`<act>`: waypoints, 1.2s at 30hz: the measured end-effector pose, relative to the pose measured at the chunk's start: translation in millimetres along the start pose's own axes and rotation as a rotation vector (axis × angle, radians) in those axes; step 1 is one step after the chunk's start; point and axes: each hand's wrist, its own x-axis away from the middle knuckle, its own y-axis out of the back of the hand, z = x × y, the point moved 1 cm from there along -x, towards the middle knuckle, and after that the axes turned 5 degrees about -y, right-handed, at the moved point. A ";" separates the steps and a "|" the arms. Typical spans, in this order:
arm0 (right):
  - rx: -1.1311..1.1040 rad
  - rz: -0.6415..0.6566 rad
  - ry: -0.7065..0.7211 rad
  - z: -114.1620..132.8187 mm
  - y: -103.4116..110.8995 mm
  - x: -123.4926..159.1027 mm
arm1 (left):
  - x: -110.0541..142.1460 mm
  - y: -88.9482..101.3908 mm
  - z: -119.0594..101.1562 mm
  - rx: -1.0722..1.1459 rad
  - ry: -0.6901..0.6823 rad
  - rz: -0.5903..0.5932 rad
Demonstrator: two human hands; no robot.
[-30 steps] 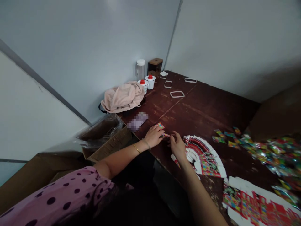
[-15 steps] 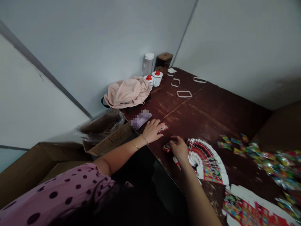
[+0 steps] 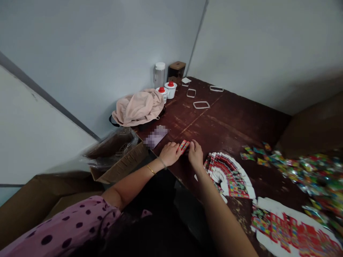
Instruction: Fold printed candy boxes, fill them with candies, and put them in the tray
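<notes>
Head view, pink cloth (image 3: 139, 107) beside mugs (image 3: 170, 92), fanned cartons (image 3: 237, 180) near hands (image 3: 196, 157)

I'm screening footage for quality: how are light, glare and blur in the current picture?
Head view: dim, uneven light, darkest at lower middle; packets glint and smear toward the right edge; left hand and right hand look fairly clear; the purple item is partly pixelated.
</notes>
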 end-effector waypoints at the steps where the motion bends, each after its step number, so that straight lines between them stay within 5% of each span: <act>1: -0.022 0.004 -0.004 2.2 6.6 5.5 | -0.4 -0.4 2.3 0.007 0.007 -0.009; 5: -0.037 0.020 0.041 -3.1 61.9 54.7 | 2.3 -2.3 14.1 0.052 0.017 -0.078; 9: 0.255 -0.098 0.207 -37.8 124.3 135.0 | 12.8 -2.1 25.4 0.120 -0.025 -0.169; 12: 0.495 -0.150 0.234 -71.8 143.3 178.2 | 26.4 5.0 23.5 0.186 -0.026 -0.281; 15: 0.552 -0.156 0.253 -93.2 142.5 190.2 | 42.4 14.5 3.6 0.285 -0.058 -0.350; 18: 0.515 -0.131 0.298 -100.1 141.0 186.9 | 60.1 10.8 -29.4 0.466 -0.099 -0.157; 23: 0.417 -0.139 0.316 -101.0 144.7 193.3 | 99.9 -35.9 -77.1 0.931 0.158 0.738; 25: 0.468 -0.179 0.273 -97.4 142.0 199.5 | 112.5 -52.0 -86.4 0.969 0.205 0.909; 31: 0.523 -0.119 0.317 -84.2 136.9 210.0 | 114.6 -57.1 -87.5 0.896 0.121 0.873; 34: 0.428 -0.167 0.316 -70.6 140.8 213.9 | 112.3 -52.2 -91.8 1.082 0.223 0.824; 36: 0.408 -0.171 0.313 -56.8 140.2 216.9 | 112.0 -48.7 -100.2 1.309 0.292 0.657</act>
